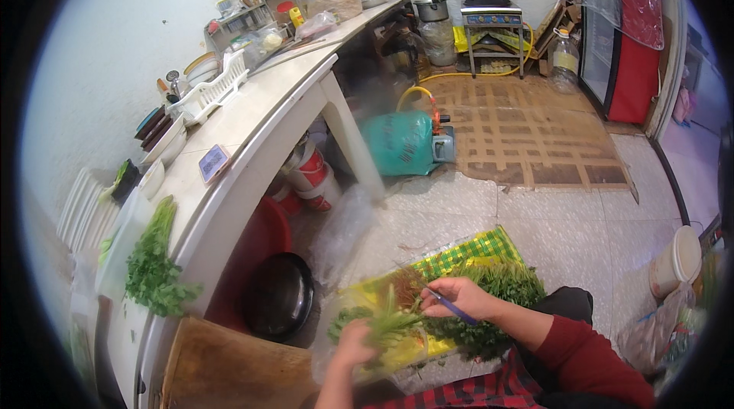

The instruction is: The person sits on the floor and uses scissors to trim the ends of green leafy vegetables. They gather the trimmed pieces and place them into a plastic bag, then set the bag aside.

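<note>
My left hand (356,342), blurred, closes around a bunch of leafy green stems (393,322) low in the head view. My right hand (453,298) grips a small knife with a blue handle (460,314), its short blade beside the thumb and fingers. Under both hands lies a yellow and green checked plastic sheet (467,251) on the floor. A thick pile of leafy greens (498,290) rests on it at the right, partly behind my right wrist. Brownish roots (406,287) are heaped left of that pile. Clear plastic (330,346) lies below my left hand.
A long white table (229,142) runs along the left, bearing a bunch of leafy stalks (157,263) and a phone (214,163). Beneath stand a black basin (279,296) and buckets (309,171). A gas cylinder (398,143) lies ahead; a white bucket (676,263) stands right.
</note>
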### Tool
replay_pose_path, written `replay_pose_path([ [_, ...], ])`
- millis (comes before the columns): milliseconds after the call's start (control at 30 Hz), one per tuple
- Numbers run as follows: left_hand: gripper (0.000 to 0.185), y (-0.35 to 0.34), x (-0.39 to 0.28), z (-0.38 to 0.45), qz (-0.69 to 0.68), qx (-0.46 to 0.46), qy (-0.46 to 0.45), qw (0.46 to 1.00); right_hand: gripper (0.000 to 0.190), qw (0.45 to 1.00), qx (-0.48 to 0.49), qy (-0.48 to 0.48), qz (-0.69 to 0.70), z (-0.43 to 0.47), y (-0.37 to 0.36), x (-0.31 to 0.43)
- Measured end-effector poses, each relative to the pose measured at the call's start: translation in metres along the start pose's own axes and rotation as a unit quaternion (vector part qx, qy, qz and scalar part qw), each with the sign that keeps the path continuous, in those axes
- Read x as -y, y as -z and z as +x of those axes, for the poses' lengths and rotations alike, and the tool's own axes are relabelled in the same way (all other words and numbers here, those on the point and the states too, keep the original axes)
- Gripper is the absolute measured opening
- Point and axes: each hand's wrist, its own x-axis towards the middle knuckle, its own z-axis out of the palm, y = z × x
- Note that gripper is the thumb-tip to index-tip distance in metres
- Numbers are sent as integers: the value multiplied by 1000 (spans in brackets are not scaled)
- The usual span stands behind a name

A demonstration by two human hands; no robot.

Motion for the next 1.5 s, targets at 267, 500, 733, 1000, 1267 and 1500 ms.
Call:
replay_pose_path([
  [267,33,-1,-18,12,92,70,-57,992,34,997,-43,-70,5,6,-12,-27],
  [500,34,11,-11,4,107,-15,74,991,27,981,-188,23,48,18,-1,-32],
  [733,42,35,23,7,-321,-369,322,811,32,951,-108,1,-290,-12,-26,-59],
  [1000,44,20,-4,51,-575,-248,324,710,28,777,198,-217,-557,-71,-11,-70],
  [1267,63,-130,-7,169,-491,149,311,800,29,737,284,-278,-546,-110,25,-90],
  [1500,96,-333,-11,160,-164,385,239,876,30,753,261,-367,-479,-136,54,-192],
])
